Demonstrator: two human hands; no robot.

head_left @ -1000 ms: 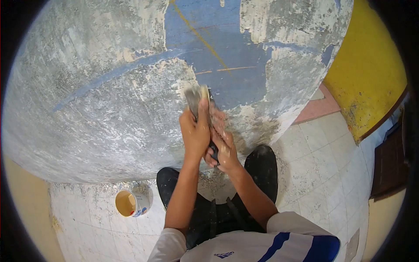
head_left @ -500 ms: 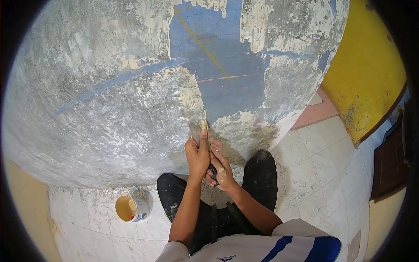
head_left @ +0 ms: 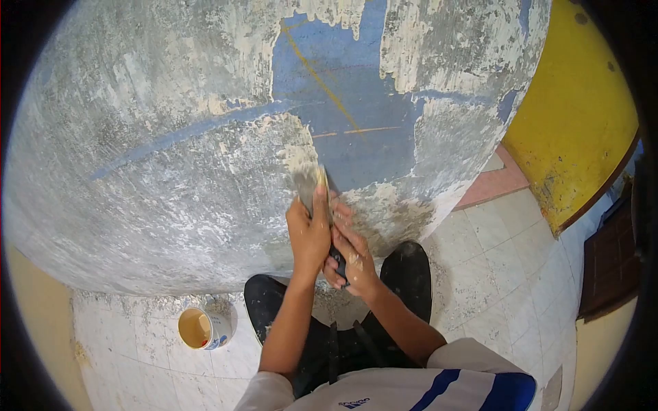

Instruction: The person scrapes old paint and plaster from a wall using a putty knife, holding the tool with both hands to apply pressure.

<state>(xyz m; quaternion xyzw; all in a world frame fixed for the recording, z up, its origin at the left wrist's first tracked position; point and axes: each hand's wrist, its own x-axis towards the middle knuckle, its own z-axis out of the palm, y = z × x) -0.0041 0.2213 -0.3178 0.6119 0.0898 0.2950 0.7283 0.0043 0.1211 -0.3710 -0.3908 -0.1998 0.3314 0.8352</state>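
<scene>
Both hands are closed on a scraper [head_left: 303, 186], whose grey metal blade meets the wall [head_left: 192, 205] at the lower left corner of the blue painted patch [head_left: 363, 161]. My left hand [head_left: 310, 229] grips the blade part, with the thumb pointing up along it. Below and to the right, my right hand [head_left: 355, 257] wraps around the black handle, and pale flecks stick to its skin. Part of the tool is hidden behind the fingers. Around the blue patch, the wall surface is mottled grey and cream.
A white bucket [head_left: 219, 331] with tan residue inside stands on the tiled floor [head_left: 137, 349] at left. Scraped debris lies along the wall's base. My knees [head_left: 408, 281] are close to the wall. A yellow panel [head_left: 572, 103] and a dark brown wooden piece [head_left: 606, 260] are at right.
Both hands and the scraper have moved up the wall, bringing the blade beside the lower left edge of the blue patch. The grip looks the same.
</scene>
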